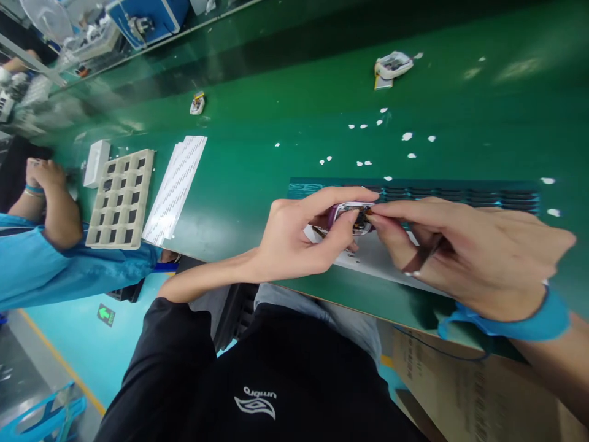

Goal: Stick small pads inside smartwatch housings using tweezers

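In my left hand (pixel 308 236) is a small electronic device housing (pixel 352 215), open-faced, with a white rim and a purplish side. Dark and orange-brown parts show inside it. The thumb and fingers of that hand grip its edges. My right hand (pixel 478 252) has its thumb and index fingertips pinched together at the housing's right edge; what lies between the tips is too small to make out. A slim metal tool (pixel 427 256), its kind unclear, is tucked under the curled fingers of the same hand. White sheeting (pixel 372 258) lies on the bench beneath both hands.
A dark teal strip (pixel 460 191) with rows of black pieces lies behind my hands. White dots (pixel 407 136) are scattered beyond. Two white open housings (pixel 393 64) (pixel 197 104) sit farther back. Leftward are label sheets (pixel 177 184), a compartment tray (pixel 120 199) and a co-worker's hands (pixel 46 175).
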The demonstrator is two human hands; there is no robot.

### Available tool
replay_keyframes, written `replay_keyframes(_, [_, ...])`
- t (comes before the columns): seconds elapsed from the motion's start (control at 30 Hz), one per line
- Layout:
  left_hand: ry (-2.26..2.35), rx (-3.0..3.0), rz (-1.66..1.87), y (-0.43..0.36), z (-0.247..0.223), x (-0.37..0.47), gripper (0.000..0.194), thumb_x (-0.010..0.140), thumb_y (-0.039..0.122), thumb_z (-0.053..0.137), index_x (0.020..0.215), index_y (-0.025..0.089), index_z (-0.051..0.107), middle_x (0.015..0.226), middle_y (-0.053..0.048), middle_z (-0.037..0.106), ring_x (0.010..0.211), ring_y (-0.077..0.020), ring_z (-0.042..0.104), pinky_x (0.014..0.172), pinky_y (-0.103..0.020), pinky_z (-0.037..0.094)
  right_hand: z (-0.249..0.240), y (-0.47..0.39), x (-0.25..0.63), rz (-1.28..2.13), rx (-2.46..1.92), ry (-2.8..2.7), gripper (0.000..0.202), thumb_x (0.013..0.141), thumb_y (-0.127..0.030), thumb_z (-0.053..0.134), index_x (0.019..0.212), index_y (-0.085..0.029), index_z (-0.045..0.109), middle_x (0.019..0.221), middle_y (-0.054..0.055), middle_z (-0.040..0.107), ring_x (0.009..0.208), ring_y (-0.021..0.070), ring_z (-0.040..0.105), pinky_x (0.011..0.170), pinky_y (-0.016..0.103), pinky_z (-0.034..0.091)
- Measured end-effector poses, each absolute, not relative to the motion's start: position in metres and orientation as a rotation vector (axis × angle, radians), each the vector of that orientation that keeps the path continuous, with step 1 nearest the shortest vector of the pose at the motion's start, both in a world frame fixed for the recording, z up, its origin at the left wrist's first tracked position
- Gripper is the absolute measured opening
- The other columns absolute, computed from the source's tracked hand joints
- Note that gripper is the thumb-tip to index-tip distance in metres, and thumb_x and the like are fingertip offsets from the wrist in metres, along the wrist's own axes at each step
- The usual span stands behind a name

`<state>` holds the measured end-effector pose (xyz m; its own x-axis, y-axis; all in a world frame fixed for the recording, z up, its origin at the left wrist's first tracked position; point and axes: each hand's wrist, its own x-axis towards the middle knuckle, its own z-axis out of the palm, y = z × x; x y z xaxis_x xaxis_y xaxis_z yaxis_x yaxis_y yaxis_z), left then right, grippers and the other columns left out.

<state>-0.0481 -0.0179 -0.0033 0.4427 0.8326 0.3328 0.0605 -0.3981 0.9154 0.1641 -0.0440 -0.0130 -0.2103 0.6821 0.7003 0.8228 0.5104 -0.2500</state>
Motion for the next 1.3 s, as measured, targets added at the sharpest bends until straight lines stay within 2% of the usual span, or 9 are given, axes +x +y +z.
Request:
replay_keyframes(0.13, [0.707, 1.993, 1.226, -0.015, -0.002, -0.045, 0.017, 0.104, 0.016, 0.063, 0.114, 0.022, 0.075, 0.100, 0.000, 0.086, 0.067, -0.0089, 0.080, 0.060, -0.018, 0.063, -0.013, -0.038, 0.161, -0.402, -1.021, -2.001, 0.013, 0.099, -0.018, 0.076, 0.108, -0.024, 0.068, 0.079, -0.008, 0.078, 0.058, 0.0052, 0.069, 0.048, 0.022, 0.037])
replay_keyframes(0.27, [0.734, 1.992, 1.323, -0.014, -0.003, -0.046, 0.017, 0.103, 0.012, 0.063, 0.113, 0.020, 0.075, 0.094, 0.001, 0.085, 0.067, -0.0080, 0.081, 0.057, -0.014, 0.061, -0.016, -0.035, 0.156, -0.263, -1.034, -1.987, 0.014, 0.103, -0.017, 0.071, 0.113, -0.024, 0.065, 0.089, -0.008, 0.081, 0.058, 0.0044, 0.070, 0.047, 0.020, 0.039])
replay_keyframes(0.4, [0.779, 1.908, 1.307, -0.012, -0.002, -0.051, 0.008, 0.101, 0.018, 0.072, 0.103, 0.023, 0.077, 0.083, 0.004, 0.081, 0.061, -0.0090, 0.077, 0.053, -0.019, 0.056, -0.019, -0.034, 0.154, -0.189, -1.052, -1.936, 0.012, 0.102, -0.017, 0.072, 0.109, -0.023, 0.064, 0.088, -0.007, 0.080, 0.055, 0.0033, 0.067, 0.043, 0.020, 0.034])
replay_keyframes(0.5, [0.783, 1.882, 1.150, -0.009, -0.002, -0.052, 0.002, 0.099, 0.024, 0.076, 0.099, 0.025, 0.078, 0.088, 0.002, 0.082, 0.059, -0.0093, 0.074, 0.053, -0.022, 0.054, -0.021, -0.033, 0.157, -0.286, -1.031, -1.943, 0.020, 0.098, -0.012, 0.074, 0.110, -0.024, 0.063, 0.091, -0.007, 0.081, 0.061, 0.0045, 0.070, 0.045, 0.021, 0.036])
replay_keyframes(0.7, [0.772, 1.528, 0.881, -0.007, -0.003, -0.050, 0.015, 0.099, 0.038, 0.079, 0.102, 0.023, 0.077, 0.080, 0.003, 0.075, 0.056, -0.0087, 0.073, 0.049, -0.019, 0.055, -0.025, -0.033, 0.157, -0.410, -1.026, -1.947, 0.039, 0.096, 0.001, 0.062, 0.123, -0.027, 0.067, 0.103, -0.007, 0.084, 0.081, 0.0064, 0.079, 0.051, 0.020, 0.041])
replay_keyframes(0.9, [0.806, 1.378, 0.829, -0.010, -0.003, -0.051, 0.033, 0.087, 0.044, 0.092, 0.096, 0.017, 0.074, 0.073, 0.005, 0.070, 0.053, -0.0081, 0.071, 0.050, -0.018, 0.059, -0.024, -0.037, 0.155, -0.577, -1.036, -2.067, 0.029, 0.102, -0.005, 0.058, 0.128, -0.018, 0.065, 0.091, -0.006, 0.081, 0.068, 0.0028, 0.069, 0.051, 0.023, 0.038])
replay_keyframes(1.03, [0.830, 1.319, 0.778, -0.013, -0.010, -0.056, 0.030, 0.096, 0.044, 0.083, 0.102, 0.017, 0.074, 0.075, 0.004, 0.071, 0.051, -0.0080, 0.071, 0.050, -0.019, 0.058, -0.022, -0.032, 0.163, -0.489, -1.150, -2.083, 0.017, 0.106, -0.011, 0.054, 0.115, -0.020, 0.066, 0.081, -0.005, 0.075, 0.065, 0.0064, 0.066, 0.050, 0.025, 0.035])
replay_keyframes(1.2, [0.823, 1.303, 0.760, -0.012, -0.012, -0.058, 0.040, 0.094, 0.055, 0.084, 0.101, 0.017, 0.073, 0.072, 0.004, 0.070, 0.051, -0.0093, 0.072, 0.048, -0.019, 0.056, -0.020, -0.030, 0.166, -0.337, -1.045, -2.125, 0.020, 0.108, -0.020, 0.063, 0.128, -0.024, 0.065, 0.102, -0.005, 0.083, 0.080, 0.0057, 0.076, 0.053, 0.021, 0.041])
replay_keyframes(1.3, [0.805, 1.292, 0.736, -0.009, -0.012, -0.057, 0.051, 0.087, 0.066, 0.085, 0.097, 0.018, 0.073, 0.068, 0.005, 0.069, 0.050, -0.0108, 0.072, 0.044, -0.020, 0.053, -0.022, -0.031, 0.165, -0.351, -0.959, -2.144, 0.018, 0.108, -0.018, 0.067, 0.126, -0.023, 0.066, 0.104, -0.006, 0.084, 0.081, 0.0032, 0.078, 0.053, 0.019, 0.043])
